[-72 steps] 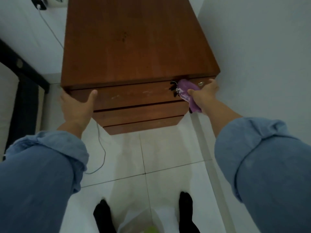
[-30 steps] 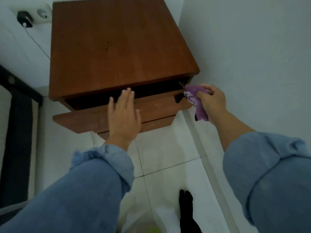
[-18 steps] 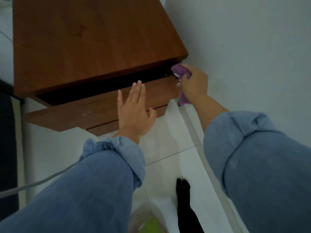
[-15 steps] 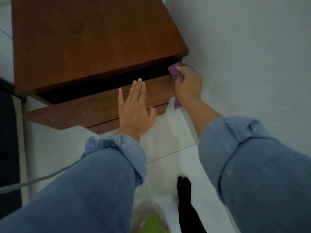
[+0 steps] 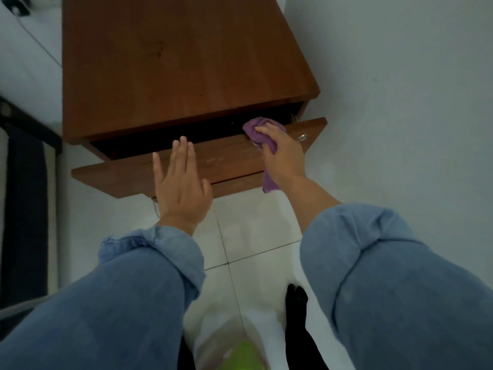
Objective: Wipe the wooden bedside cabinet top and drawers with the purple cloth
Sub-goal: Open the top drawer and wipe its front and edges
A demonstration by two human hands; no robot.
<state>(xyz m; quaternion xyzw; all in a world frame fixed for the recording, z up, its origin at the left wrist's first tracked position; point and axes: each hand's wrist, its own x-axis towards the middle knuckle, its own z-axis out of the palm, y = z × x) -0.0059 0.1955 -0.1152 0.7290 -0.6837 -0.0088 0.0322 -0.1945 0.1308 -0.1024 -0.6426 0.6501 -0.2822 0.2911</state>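
Pressure should stay even as the right hand (image 5: 282, 153), its grip bunched around the purple cloth (image 5: 256, 129), rubs along the top drawer (image 5: 226, 161) rim while the left hand (image 5: 181, 185), fingers spread flat, steadies the drawer's front.

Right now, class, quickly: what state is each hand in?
Left hand: open, fingers straight over the top drawer front.
Right hand: grips the purple cloth.
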